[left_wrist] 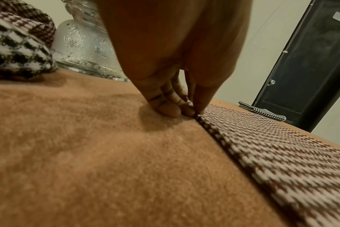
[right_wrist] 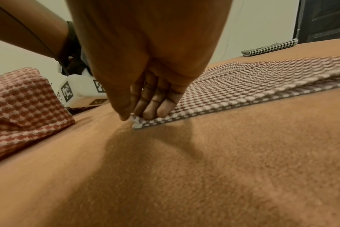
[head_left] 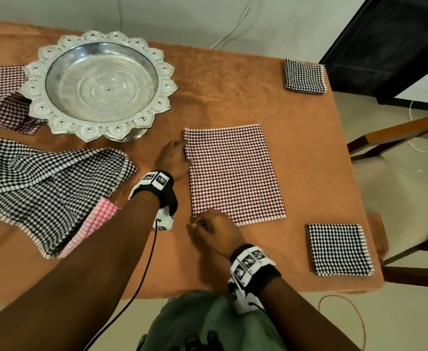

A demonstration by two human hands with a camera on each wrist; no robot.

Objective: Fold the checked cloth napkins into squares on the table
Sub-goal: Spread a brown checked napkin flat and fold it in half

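A maroon-and-white checked napkin (head_left: 233, 173) lies folded in half as a tall rectangle in the middle of the table. My left hand (head_left: 185, 153) is at its left edge near the far corner. The left wrist view shows thumb and fingers pinching that edge (left_wrist: 194, 112) against the tablecloth. At the near left corner my right hand (head_left: 195, 224) pinches the layered corner (right_wrist: 135, 119) between thumb and fingertips. Two black-and-white checked napkins lie folded into squares, one at the far right corner (head_left: 304, 76) and one at the near right (head_left: 339, 249).
An ornate silver pedestal tray (head_left: 157, 62) stands at the far left, on another maroon napkin (head_left: 10, 102). A loose black-and-white napkin (head_left: 48, 183) covers a pink one (head_left: 91, 224) at the left. Orange cloth (head_left: 233, 97) covers the table. A chair (head_left: 397, 133) stands to the right.
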